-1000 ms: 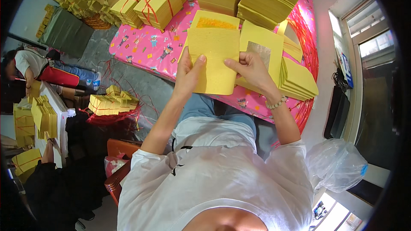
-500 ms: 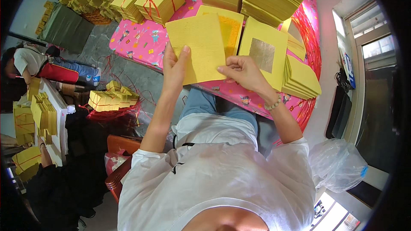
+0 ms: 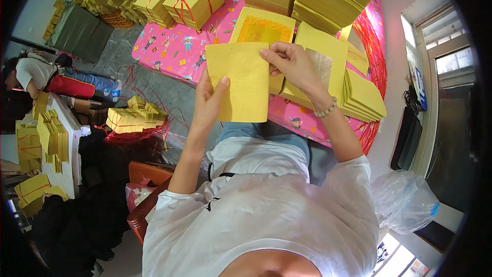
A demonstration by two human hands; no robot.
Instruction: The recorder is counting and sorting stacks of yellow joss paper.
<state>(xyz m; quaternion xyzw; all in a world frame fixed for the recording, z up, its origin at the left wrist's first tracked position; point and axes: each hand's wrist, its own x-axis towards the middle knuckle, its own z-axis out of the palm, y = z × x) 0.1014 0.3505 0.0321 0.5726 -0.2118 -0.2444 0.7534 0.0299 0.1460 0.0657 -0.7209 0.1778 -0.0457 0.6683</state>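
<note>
Between my hands hangs a yellow sheet of paper [image 3: 241, 84], in front of the table's near edge. My left hand [image 3: 209, 95] grips its left edge, thumb lying on the face. With thumb and forefinger, my right hand [image 3: 289, 64] pinches the sheet's upper right corner; a beaded bracelet circles that wrist. Just beyond is a yellow sheet with an orange patch [image 3: 264, 28]. Right of it, partly behind my right hand, lies yellow paper bearing a metallic square [image 3: 322, 64]. Folded yellow sheets [image 3: 361, 95] are piled farther right.
Tall yellow paper stacks [image 3: 333, 0] and red-tied bundles [image 3: 192, 2] stand on the pink table [image 3: 164, 46]. Red strips [image 3: 371, 46] hang along its right side. At left, people work by a white table [image 3: 69, 149]. A wooden chair [image 3: 146, 174] and plastic bag [image 3: 405, 200] flank me.
The sheet has come down toward me and straightened upright. My right hand has shifted from its lower right edge up to the upper right corner; my left hand keeps its hold.
</note>
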